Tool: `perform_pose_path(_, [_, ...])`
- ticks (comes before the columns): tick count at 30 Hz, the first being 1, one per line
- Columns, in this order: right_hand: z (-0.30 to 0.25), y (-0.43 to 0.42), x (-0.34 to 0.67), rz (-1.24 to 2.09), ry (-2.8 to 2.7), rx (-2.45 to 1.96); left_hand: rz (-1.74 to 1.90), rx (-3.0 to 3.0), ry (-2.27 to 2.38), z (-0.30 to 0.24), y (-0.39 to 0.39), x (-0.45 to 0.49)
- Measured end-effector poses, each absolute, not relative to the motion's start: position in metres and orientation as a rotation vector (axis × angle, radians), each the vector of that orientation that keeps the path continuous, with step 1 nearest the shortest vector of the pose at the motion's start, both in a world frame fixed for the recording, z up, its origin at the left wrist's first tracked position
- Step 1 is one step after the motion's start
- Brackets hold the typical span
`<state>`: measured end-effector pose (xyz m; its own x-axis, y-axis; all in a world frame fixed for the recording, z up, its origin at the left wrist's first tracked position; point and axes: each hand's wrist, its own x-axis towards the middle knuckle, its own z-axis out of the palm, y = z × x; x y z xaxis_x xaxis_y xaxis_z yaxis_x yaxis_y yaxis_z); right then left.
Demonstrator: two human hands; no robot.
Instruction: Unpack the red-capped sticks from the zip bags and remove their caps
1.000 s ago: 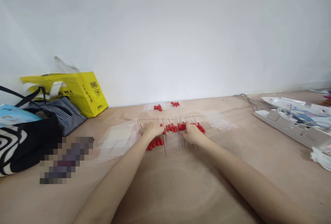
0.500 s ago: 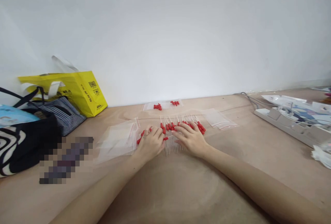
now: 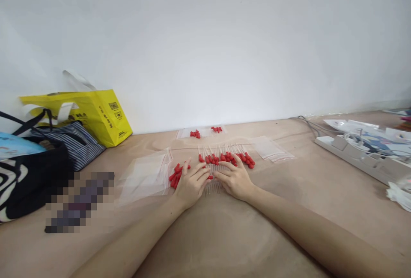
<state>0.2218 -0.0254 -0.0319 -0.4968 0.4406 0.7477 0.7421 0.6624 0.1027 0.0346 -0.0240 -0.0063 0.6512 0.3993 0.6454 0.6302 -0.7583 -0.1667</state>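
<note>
My left hand point(image 3: 192, 185) is closed at the fingertips around a red rubber bulb point(image 3: 210, 177), whose end shows between the two hands. Beside it, partly behind the wrist, lies a pile of loose red rubber bulbs point(image 3: 175, 176). My right hand point(image 3: 236, 179) meets the left one from the other side, thumb and fingers drawn together; what they grip is hidden. Below both hands, thin clear glass tubes point(image 3: 213, 189) lie side by side. Just beyond, glass droppers with red bulbs point(image 3: 247, 159) form a row, bulbs toward me.
Clear zip bags lie at the left point(image 3: 144, 175) and right point(image 3: 272, 149). Another bag with red-bulbed droppers point(image 3: 195, 134) rests by the wall. A yellow bag point(image 3: 109, 117) and a striped pouch point(image 3: 86, 139) stand left, a white power strip point(image 3: 349, 156) right.
Both hands have shifted slightly, and my left hand has turned, uncovering more of the loose bulb pile. My right hand has drawn its fingers back, so more of the dropper row shows.
</note>
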Motion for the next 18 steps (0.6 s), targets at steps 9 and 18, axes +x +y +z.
perform_pose_path(9, [-0.0327, -0.0254, 0.2215, -0.58, -2.14, -0.858, -0.842, -2.535, -0.813, -0.0056, -0.0215, 0.0336])
perform_pose_path(18, [-0.0362, -0.0258, 0.2229, -0.674, -2.132, -0.823, -0.898, -2.543, -0.715, -0.0101, -0.0212, 0.0334])
